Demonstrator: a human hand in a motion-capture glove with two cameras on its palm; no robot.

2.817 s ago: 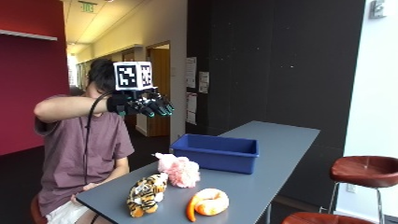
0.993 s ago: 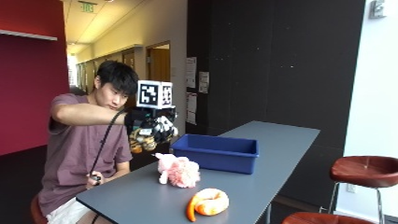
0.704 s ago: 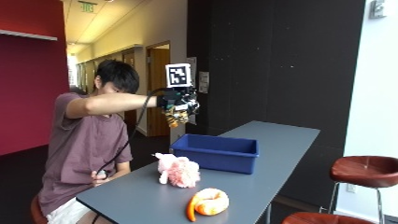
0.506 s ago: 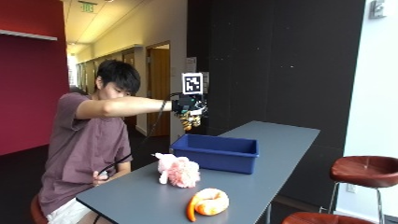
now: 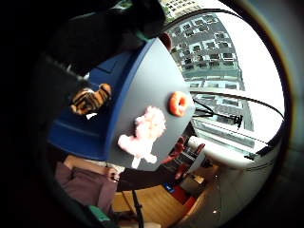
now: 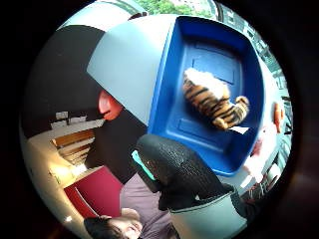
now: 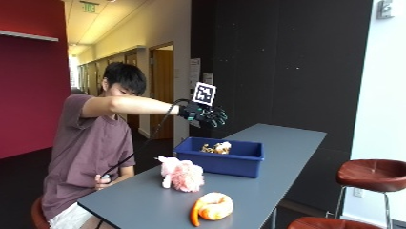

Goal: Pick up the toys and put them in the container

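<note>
The tiger toy (image 7: 216,148) lies inside the blue container (image 7: 222,160) on the grey table (image 7: 266,181); both palm views show it there, tiger (image 6: 214,102) on the container's floor (image 6: 199,64). My gloved right hand (image 7: 204,115) hovers above the container with fingers spread and holds nothing. A pink plush toy (image 7: 181,174) stands on the table in front of the container, and an orange curled toy (image 7: 212,207) lies nearer the table's front edge. The little finger side view shows the pink toy (image 5: 142,133) and the orange toy (image 5: 179,103) on the tabletop beside the container (image 5: 95,128).
Two brown stools (image 7: 374,174) stand to the right of the table. The person sits at the table's left end, their bare hand (image 7: 103,181) low by the table edge. The far half of the table stretches toward a dark wall.
The hand picked the tiger toy up from the table's front, carried it right over the blue container and let it go; the tiger now lies inside and the fingers have opened.
</note>
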